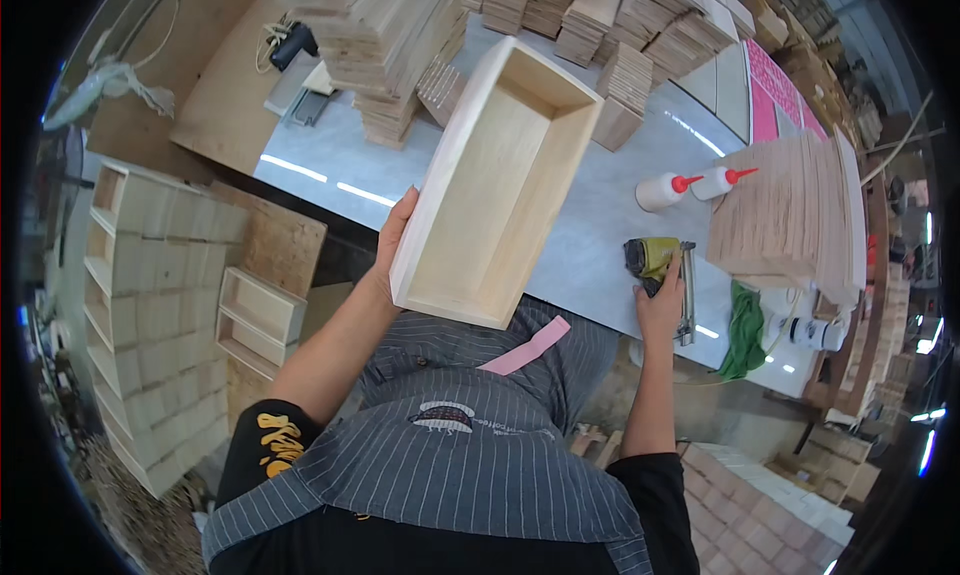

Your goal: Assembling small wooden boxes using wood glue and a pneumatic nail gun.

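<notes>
An open, rectangular box of pale wood [497, 185] is tilted up in front of me, its hollow side facing me. My left hand [397, 237] grips its left long wall, with the fingers partly hidden behind it. Over on the right, my right hand [658, 300] is closed round the handle of a green and black nail gun [655, 258], which lies on the table with its silver magazine [687, 293] along the right side. Two white glue bottles with red tips stand just beyond it, the nearer bottle [660, 192] closest to the nail gun.
Stacked thin boards [785, 210] stand at the table's right, with a green cloth [744, 330] nearer me. Tall piles of wood pieces [375, 45] line the far side of the pale table [600, 265]. Finished boxes [165, 315] are stacked at my left.
</notes>
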Demonstrator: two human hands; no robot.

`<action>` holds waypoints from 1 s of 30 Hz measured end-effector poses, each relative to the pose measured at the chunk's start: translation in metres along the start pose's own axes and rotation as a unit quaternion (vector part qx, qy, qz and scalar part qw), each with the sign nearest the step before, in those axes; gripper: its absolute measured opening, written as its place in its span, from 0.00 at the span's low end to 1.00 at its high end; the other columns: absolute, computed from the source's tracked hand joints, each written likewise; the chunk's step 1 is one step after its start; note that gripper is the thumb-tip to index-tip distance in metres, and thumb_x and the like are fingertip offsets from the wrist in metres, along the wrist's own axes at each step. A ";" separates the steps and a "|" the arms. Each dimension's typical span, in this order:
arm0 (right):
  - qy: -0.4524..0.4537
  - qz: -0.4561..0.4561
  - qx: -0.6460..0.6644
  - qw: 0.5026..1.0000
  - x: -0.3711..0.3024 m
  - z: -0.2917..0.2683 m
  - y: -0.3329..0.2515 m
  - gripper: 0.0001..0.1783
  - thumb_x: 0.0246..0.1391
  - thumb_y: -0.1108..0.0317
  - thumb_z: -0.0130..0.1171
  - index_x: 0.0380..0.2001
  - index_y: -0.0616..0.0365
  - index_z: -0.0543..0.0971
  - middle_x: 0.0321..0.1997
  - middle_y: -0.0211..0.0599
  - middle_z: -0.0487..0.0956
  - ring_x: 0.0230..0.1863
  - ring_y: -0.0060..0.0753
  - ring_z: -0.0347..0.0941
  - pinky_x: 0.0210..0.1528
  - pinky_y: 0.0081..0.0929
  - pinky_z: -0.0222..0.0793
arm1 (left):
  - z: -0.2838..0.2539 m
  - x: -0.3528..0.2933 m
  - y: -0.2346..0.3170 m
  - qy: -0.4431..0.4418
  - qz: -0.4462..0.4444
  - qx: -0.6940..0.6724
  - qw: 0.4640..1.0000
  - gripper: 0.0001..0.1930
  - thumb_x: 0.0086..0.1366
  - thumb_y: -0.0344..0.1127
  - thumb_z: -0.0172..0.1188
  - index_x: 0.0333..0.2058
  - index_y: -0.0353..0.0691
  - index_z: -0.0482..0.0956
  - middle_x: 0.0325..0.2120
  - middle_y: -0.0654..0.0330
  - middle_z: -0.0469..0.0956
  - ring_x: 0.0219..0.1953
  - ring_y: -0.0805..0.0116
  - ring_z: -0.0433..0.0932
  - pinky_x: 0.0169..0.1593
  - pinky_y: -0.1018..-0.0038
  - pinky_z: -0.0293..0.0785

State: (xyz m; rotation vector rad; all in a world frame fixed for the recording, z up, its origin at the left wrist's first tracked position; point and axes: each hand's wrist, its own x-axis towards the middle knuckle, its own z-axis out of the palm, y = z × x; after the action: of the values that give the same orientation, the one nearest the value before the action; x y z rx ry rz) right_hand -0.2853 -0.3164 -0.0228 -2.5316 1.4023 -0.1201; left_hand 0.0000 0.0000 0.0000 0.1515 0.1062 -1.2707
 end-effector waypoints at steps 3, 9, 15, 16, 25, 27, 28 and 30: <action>-0.010 0.022 -0.009 1.000 0.014 -0.028 0.000 0.52 0.53 0.65 0.71 0.76 0.45 0.53 0.58 0.51 0.74 0.51 0.49 0.77 0.57 0.49 0.71 | 0.023 0.013 -0.026 0.015 0.071 0.025 0.997 0.35 0.70 0.60 0.54 0.65 0.39 0.70 0.59 0.49 0.77 0.58 0.54 0.79 0.61 0.57 0.77; -0.028 -0.254 0.687 0.680 -0.049 -0.213 -0.153 0.38 0.64 0.71 0.56 0.73 0.63 0.55 0.57 0.54 0.74 0.44 0.41 0.79 0.51 0.29 0.75 | -0.016 -0.028 -0.007 0.053 0.063 0.048 0.995 0.32 0.71 0.58 0.52 0.63 0.39 0.73 0.56 0.48 0.79 0.56 0.53 0.80 0.61 0.56 0.77; -0.178 -0.340 0.752 0.536 -0.090 -0.230 -0.168 0.33 0.64 0.63 0.57 0.67 0.65 0.61 0.52 0.54 0.76 0.43 0.46 0.79 0.49 0.36 0.77 | -0.038 -0.125 0.018 0.168 0.033 0.089 0.981 0.28 0.73 0.52 0.51 0.61 0.36 0.75 0.54 0.49 0.80 0.54 0.54 0.81 0.59 0.58 0.77; -0.198 -0.342 0.750 0.530 -0.085 -0.236 -0.172 0.32 0.64 0.63 0.57 0.66 0.65 0.61 0.52 0.54 0.76 0.43 0.46 0.79 0.49 0.36 0.77 | -0.050 -0.131 0.022 0.221 0.024 0.166 0.961 0.27 0.74 0.50 0.51 0.61 0.36 0.75 0.53 0.50 0.81 0.54 0.57 0.82 0.58 0.61 0.78; -0.336 -0.286 0.748 0.496 -0.108 -0.248 -0.203 0.25 0.63 0.65 0.58 0.59 0.64 0.65 0.48 0.51 0.77 0.41 0.46 0.79 0.47 0.37 0.77 | 0.006 -0.137 0.019 0.398 0.068 0.524 0.750 0.25 0.72 0.50 0.58 0.57 0.37 0.78 0.44 0.60 0.83 0.43 0.71 0.82 0.46 0.72 0.79; -0.365 -0.271 0.746 0.486 -0.108 -0.242 -0.218 0.24 0.63 0.66 0.58 0.57 0.64 0.66 0.47 0.50 0.77 0.41 0.45 0.79 0.46 0.37 0.76 | 0.012 -0.140 0.031 0.352 -0.032 0.650 0.673 0.22 0.72 0.47 0.59 0.55 0.37 0.78 0.41 0.64 0.82 0.41 0.76 0.79 0.45 0.74 0.76; -0.380 -0.264 0.744 0.481 -0.105 -0.244 -0.218 0.23 0.63 0.66 0.58 0.57 0.64 0.66 0.47 0.50 0.77 0.41 0.45 0.79 0.46 0.37 0.76 | 0.024 -0.140 0.034 0.403 -0.077 0.692 0.594 0.17 0.70 0.40 0.59 0.51 0.35 0.80 0.36 0.60 0.83 0.39 0.73 0.79 0.44 0.71 0.77; -0.415 -0.250 0.738 0.470 -0.106 -0.245 -0.228 0.21 0.63 0.66 0.59 0.55 0.63 0.67 0.46 0.49 0.77 0.40 0.45 0.78 0.46 0.37 0.76 | 0.006 -0.167 0.035 0.405 0.008 0.720 0.564 0.15 0.70 0.39 0.59 0.50 0.35 0.81 0.35 0.60 0.83 0.38 0.74 0.79 0.43 0.72 0.77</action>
State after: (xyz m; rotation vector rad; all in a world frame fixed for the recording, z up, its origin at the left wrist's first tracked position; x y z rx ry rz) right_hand -0.2000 -0.1533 0.2761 -0.9447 -0.1494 -0.0921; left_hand -0.0149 0.1662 0.0355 2.1824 -0.1899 -0.8528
